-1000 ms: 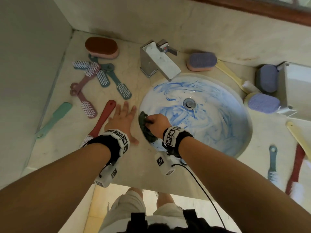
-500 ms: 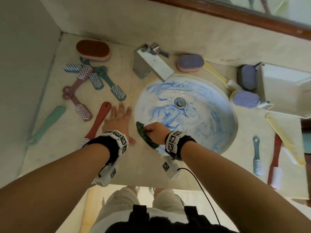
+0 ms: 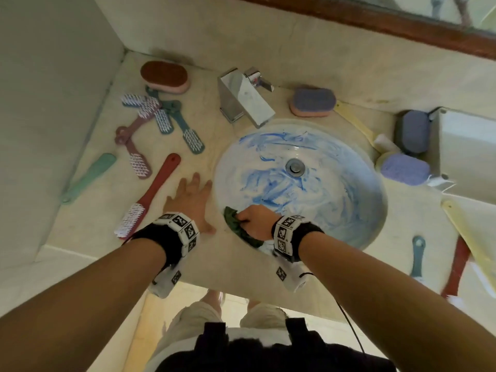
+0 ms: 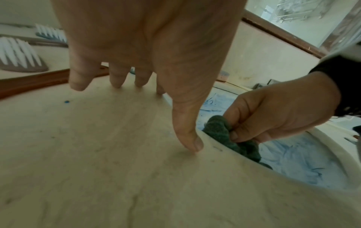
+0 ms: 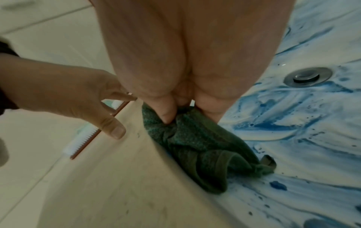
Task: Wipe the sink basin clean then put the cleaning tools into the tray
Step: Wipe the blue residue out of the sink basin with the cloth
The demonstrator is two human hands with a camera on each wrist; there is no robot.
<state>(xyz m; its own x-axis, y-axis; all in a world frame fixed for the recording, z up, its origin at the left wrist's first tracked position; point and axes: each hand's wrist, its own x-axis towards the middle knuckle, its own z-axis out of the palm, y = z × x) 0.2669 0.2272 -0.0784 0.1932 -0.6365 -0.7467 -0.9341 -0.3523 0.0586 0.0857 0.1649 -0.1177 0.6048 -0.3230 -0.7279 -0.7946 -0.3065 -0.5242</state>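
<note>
Your sink (image 3: 375,216) is the landmark here, and its bowl is almost wholly streaked with blue smears from the near wall up past the drain (image 3: 295,167), so judge the wiping as barely begun. Over the last second nothing in the bowl has visibly cleared: the blue swirls look the same, and only your view has tipped and swung a little. The tray (image 3: 467,157) stands on the counter (image 3: 112,210) to the right of the sink, and from here you cannot see that any tool lies in it; brushes and sponges lie scattered on the counter on both sides of the sink, so the tidying step is untouched. Your left hand (image 3: 189,200) lies flat on the counter just left of the sink's rim, fingers straight and spread, thumb tip at the rim, exactly where it was a second ago, serving as a brace. Your right hand (image 3: 255,221) has stayed at the near-left wall of the sink, fingers and thumb curled tight round the bunched green cloth (image 5: 195,138), which presses against the wall just under the rim. Since the cloth has hardly travelled, you likely need longer strokes across the bowl toward the drain.
</note>
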